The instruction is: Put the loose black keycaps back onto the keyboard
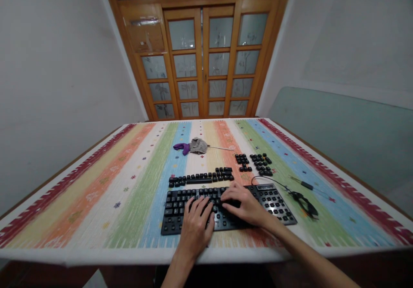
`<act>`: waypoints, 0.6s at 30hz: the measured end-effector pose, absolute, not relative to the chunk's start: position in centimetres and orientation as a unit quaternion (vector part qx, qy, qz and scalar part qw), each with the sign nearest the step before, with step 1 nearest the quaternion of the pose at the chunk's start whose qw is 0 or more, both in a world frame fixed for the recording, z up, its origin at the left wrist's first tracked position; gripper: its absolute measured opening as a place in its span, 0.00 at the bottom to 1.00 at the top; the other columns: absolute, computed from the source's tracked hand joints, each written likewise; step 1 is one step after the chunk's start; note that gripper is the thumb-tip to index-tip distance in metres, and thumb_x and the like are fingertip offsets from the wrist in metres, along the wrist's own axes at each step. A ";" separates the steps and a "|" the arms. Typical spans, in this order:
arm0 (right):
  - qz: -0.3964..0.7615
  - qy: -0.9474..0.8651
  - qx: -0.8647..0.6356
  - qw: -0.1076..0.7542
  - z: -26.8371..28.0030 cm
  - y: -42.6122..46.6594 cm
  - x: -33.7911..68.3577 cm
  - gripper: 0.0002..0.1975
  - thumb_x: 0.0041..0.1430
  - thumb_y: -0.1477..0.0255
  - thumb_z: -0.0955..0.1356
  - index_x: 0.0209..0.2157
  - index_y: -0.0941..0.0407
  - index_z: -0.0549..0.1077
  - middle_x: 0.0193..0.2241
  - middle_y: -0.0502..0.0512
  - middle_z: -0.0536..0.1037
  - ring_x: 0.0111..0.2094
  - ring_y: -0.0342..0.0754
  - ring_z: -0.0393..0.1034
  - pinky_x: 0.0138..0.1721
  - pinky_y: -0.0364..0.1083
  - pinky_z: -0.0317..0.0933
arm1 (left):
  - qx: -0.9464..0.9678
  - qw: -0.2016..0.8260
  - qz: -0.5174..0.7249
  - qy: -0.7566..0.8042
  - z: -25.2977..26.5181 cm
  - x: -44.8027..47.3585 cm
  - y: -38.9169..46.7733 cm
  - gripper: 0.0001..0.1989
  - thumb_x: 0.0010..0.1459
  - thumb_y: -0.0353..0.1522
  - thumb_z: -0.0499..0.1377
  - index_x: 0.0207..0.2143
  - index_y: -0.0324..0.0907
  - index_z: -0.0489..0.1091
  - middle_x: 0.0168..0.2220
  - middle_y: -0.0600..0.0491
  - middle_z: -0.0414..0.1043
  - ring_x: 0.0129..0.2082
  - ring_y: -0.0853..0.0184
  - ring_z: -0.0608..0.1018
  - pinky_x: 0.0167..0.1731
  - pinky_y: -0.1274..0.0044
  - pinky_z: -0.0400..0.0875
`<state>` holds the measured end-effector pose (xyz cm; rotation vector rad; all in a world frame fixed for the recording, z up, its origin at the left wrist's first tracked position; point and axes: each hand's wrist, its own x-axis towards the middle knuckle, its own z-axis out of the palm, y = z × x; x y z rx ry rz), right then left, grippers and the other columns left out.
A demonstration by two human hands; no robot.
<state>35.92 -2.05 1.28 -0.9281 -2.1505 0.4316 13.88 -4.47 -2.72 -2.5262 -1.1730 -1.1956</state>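
Observation:
A black computer keyboard (174, 228) lies near the front edge of the table. Keycaps cover its upper left part, while the right end and lower rows show bare key mounts. My left hand (197, 221) rests on its middle with the fingers stretched apart, holding nothing. Over the keys to the right, my right hand (243, 203) has thumb and index finger brought close together around a small black keycap (222, 200), largely hidden by the fingers. Loose keycaps (199, 179) lie in rows just behind the keyboard, with further groups of keycaps (260, 163) at the back right.
A grey and purple cloth (198, 145) with a thin metal rod sits farther back. To the right are a coiled black cable (305, 204) and a thin tool with a dark handle (307, 185). A striped tablecloth (129, 202) covers the table; wooden glass doors (201, 64) stand behind.

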 end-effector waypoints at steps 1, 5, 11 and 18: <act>0.162 -0.842 -0.353 0.375 1.0 -2.6 35.7 0.05 0.62 0.75 0.69 0.39 0.55 0.78 0.36 0.56 0.81 0.40 0.51 0.69 0.43 0.53 0.67 | -0.832 0.055 -0.393 -0.387 -2.7 13.9 -4.5 0.14 0.63 0.27 0.54 0.49 0.41 0.72 0.49 0.45 0.77 0.51 0.56 0.76 0.54 0.55 0.67; 0.123 -0.849 -0.346 0.381 0.3 -3.6 35.0 0.07 0.63 0.76 0.68 0.39 0.55 0.79 0.36 0.57 0.81 0.39 0.51 0.68 0.41 0.53 0.67 | -0.831 0.054 -0.393 -0.390 -2.7 13.8 -4.5 0.14 0.63 0.27 0.54 0.49 0.42 0.72 0.49 0.45 0.77 0.51 0.56 0.76 0.54 0.56 0.67; 0.072 -0.857 -0.346 0.376 -0.1 -4.0 34.6 0.07 0.64 0.77 0.67 0.38 0.56 0.78 0.35 0.57 0.80 0.37 0.51 0.68 0.39 0.52 0.67 | -0.834 0.060 -0.396 -0.379 -2.5 13.8 -4.5 0.12 0.63 0.26 0.54 0.47 0.41 0.73 0.48 0.46 0.77 0.49 0.57 0.77 0.54 0.57 0.67; 0.027 -0.856 -0.345 0.384 -0.3 -4.3 34.4 0.07 0.63 0.78 0.67 0.38 0.55 0.79 0.35 0.58 0.81 0.37 0.51 0.68 0.38 0.52 0.67 | -0.834 0.040 -0.404 -0.374 -2.2 14.1 -4.6 0.11 0.63 0.26 0.55 0.46 0.42 0.73 0.45 0.48 0.77 0.46 0.59 0.77 0.55 0.57 0.66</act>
